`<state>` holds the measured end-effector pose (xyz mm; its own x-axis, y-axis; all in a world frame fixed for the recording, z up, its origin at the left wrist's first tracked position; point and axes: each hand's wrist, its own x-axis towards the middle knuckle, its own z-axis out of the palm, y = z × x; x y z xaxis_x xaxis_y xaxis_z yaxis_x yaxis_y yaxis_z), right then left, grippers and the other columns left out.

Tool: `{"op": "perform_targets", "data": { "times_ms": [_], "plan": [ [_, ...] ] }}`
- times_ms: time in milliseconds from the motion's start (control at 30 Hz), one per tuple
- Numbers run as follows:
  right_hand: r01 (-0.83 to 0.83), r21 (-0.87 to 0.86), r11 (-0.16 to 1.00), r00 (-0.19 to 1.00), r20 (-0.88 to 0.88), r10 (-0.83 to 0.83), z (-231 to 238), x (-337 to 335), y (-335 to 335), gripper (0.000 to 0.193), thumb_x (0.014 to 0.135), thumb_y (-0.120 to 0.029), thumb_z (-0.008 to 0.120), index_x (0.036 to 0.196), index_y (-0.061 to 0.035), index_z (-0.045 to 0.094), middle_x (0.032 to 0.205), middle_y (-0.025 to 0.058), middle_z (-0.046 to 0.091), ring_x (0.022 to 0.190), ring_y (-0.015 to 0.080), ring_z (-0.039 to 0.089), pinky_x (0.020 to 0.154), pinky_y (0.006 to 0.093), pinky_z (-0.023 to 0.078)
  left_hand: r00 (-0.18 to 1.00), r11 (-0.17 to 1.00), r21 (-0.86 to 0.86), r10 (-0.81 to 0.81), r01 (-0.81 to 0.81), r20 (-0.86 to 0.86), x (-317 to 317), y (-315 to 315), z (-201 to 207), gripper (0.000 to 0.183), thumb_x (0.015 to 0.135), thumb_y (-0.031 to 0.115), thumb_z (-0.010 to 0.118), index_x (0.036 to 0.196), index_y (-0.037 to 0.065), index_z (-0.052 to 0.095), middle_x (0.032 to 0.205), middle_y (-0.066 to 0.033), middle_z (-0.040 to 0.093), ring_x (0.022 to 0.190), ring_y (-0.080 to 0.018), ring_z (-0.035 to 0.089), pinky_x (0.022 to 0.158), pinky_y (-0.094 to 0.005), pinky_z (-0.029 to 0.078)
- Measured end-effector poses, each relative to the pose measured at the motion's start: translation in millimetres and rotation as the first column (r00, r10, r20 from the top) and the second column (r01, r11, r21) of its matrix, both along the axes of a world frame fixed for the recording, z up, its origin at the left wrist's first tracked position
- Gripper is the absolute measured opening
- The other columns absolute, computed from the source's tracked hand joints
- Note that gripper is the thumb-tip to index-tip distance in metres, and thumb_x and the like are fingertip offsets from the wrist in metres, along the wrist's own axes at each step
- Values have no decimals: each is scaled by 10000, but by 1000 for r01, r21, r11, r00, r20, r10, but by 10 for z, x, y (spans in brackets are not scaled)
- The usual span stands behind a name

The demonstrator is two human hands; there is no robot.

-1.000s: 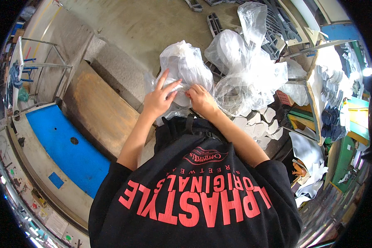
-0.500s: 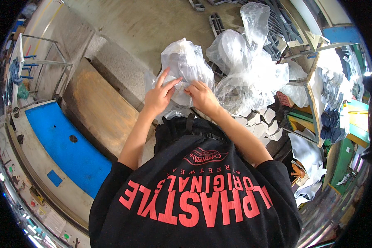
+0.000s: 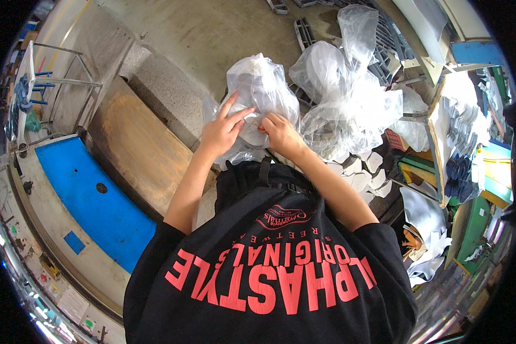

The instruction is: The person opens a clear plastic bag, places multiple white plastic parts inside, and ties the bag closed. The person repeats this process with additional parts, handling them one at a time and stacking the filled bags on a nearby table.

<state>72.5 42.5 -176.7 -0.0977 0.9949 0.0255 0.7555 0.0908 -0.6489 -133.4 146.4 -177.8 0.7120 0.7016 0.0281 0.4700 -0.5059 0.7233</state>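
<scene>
A clear plastic bag [image 3: 258, 74] stands in front of me with pale, stacked pieces inside; their kind does not show through the film. My left hand [image 3: 222, 129] rests on the bag's near left side, fingers stretched out and apart. On the near right side my right hand [image 3: 281, 134] is closed, its fingertips pinched together at the bag. What lies between those fingertips is too small to make out. Right of this bag sit more filled clear plastic bags [image 3: 352, 109], bunched together.
Loose pale flat pieces [image 3: 355, 172] lie below the bags on the right. At left are a worn brown board [image 3: 137, 149] and a bench with a blue top [image 3: 92, 195]. Dark plastic grates [image 3: 384, 63] lie at the far right, near a shelf [image 3: 438, 143] of stacked pieces.
The view has shifted slightly, so the surroundings sit a little differently. Both hands keep nearly the same pose on the bag.
</scene>
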Motion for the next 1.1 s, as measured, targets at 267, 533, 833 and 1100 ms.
{"op": "perform_targets", "data": {
  "times_ms": [267,533,833,1100],
  "plan": [
    [10,186,982,997,-80,5,31,19,5,105,838,48,657,929,-4,662,942,174,656,926,392,657,838,462,544,1000,1000,-27,2,-3,-24,-6,-10,14,455,994,157,671,1383,394,677,1675,-12,409,1040,-231,748,762,-367,605],
    [85,175,981,984,-168,-55,20,3,-8,171,779,72,638,907,-18,708,961,152,659,970,368,647,880,449,541,1000,1000,-4,11,-11,-20,-2,-25,31,450,990,161,681,1377,390,683,1675,-14,407,1033,-232,747,744,-377,606],
    [75,176,981,980,-193,-41,-2,39,-8,179,768,73,629,898,-17,713,932,149,671,940,358,661,864,442,550,1000,999,-48,19,-20,-25,9,-17,17,449,980,175,690,1369,399,687,1671,-12,415,1021,-232,751,754,-380,608],
    [39,109,993,985,-169,-20,-29,48,-35,131,765,31,639,880,-9,686,944,171,657,981,398,641,898,473,531,999,998,-63,-24,23,-26,10,28,44,435,978,190,693,1355,405,703,1671,8,420,1023,-241,747,765,-371,609]
  ]
}}
